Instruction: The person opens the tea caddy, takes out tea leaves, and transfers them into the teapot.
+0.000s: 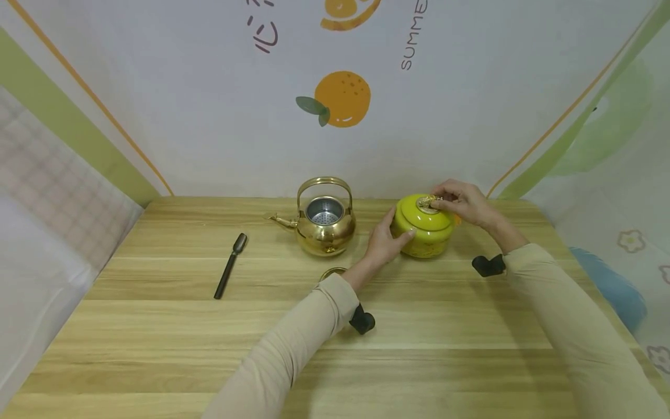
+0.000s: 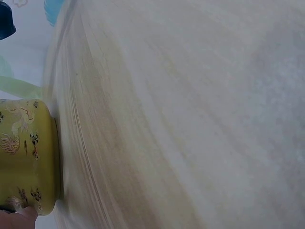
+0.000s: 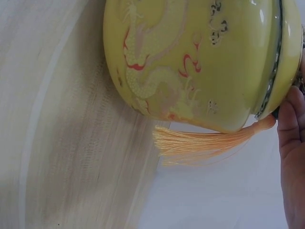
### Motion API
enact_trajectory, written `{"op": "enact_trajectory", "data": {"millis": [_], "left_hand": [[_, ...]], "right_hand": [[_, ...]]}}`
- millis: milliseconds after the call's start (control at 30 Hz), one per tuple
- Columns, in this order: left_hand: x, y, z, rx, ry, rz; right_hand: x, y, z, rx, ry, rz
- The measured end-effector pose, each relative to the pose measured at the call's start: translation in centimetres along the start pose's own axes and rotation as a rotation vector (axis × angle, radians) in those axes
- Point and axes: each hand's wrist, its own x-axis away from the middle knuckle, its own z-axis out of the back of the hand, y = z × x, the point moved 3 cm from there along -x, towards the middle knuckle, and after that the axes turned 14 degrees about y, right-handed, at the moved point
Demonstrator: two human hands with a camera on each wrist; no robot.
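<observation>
A yellow lidded jar (image 1: 424,241) with a dragon pattern stands upright toward the table's back right. Its side shows at the left edge of the left wrist view. My left hand (image 1: 384,241) holds the jar's left side, thumb at the front. With thumb and fingers, my right hand (image 1: 463,203) pinches the gold knob on the jar lid (image 1: 410,209). That lid sits on the jar, with a thin dark line at the seam in the right wrist view. An orange tassel (image 3: 205,140) hangs beside the jar from near the lid.
Left of the jar stands a gold teapot (image 1: 325,235), uncovered, with a strainer (image 1: 324,215) inside and its spout pointing left. A round gold rim (image 1: 333,271) is partly hidden behind my left wrist. A dark-handled scoop (image 1: 230,267) lies farther left. A fabric wall closes the back.
</observation>
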Motion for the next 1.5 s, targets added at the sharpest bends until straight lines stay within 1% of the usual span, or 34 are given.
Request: {"op": "enact_trajectory", "data": {"millis": [267, 433, 700, 767, 933, 1033, 1100, 1267, 1500], "left_hand": [[0.0, 0.0, 0.0, -0.005, 0.004, 0.000], [0.0, 0.0, 0.0, -0.010, -0.004, 0.000], [0.0, 0.0, 0.0, -0.012, -0.002, -0.004], [0.0, -0.1, 0.0, -0.014, -0.004, -0.003], [0.0, -0.1, 0.0, -0.015, -0.006, 0.011], [-0.1, -0.2, -0.1, -0.011, 0.000, 0.020], [-0.1, -0.2, -0.1, -0.010, 0.002, 0.023], [-0.1, -0.3, -0.1, -0.008, -0.002, 0.026], [0.0, -0.3, -0.1, 0.008, 0.005, 0.029]], "right_hand": [[-0.1, -0.1, 0.0, -0.006, -0.001, -0.017], [0.0, -0.1, 0.0, -0.012, -0.003, -0.025], [-0.1, 0.0, 0.0, 0.004, 0.001, -0.046], [0.0, -0.4, 0.1, 0.013, 0.004, -0.041], [0.1, -2.9, 0.4, 0.016, -0.003, -0.021], [0.1, -3.9, 0.6, 0.015, -0.006, -0.033], [0.1, -4.1, 0.6, 0.015, -0.006, -0.033], [0.1, -3.8, 0.6, 0.002, 0.004, -0.034], [0.1, -3.7, 0.5, -0.021, 0.003, -0.056]]}}
